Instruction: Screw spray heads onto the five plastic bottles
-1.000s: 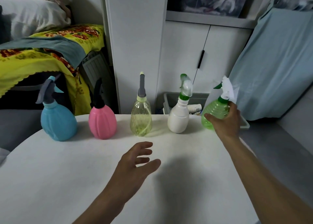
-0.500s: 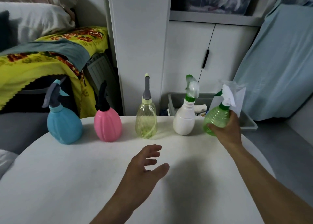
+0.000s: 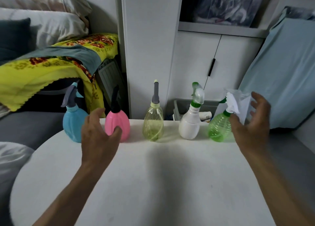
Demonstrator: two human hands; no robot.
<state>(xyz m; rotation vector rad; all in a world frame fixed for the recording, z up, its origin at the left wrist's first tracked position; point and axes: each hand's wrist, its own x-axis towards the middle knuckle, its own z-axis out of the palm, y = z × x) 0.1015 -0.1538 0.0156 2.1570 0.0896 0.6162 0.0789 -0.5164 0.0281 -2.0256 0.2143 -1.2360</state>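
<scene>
Several plastic bottles stand upright in a row along the far edge of the white round table (image 3: 153,183), each with a spray head on top: a blue bottle (image 3: 72,123), a pink bottle (image 3: 119,121), a clear yellow bottle (image 3: 153,125), a white bottle (image 3: 190,123) and a green bottle (image 3: 219,126). My left hand (image 3: 98,135) hovers open in front of the gap between the blue and pink bottles, thumb close to the pink one. My right hand (image 3: 252,123) is open just right of the green bottle, fingers spread, holding nothing.
Behind the table stand a white cabinet (image 3: 196,63) and a grey bin (image 3: 180,106) on the floor. A bed with a yellow flowered blanket (image 3: 42,68) is at the left. Light blue cloth (image 3: 281,72) hangs at the right.
My right hand has let go of the green bottle and opened beside it. My left hand has moved forward and left, from the table's middle to the pink and blue bottles.
</scene>
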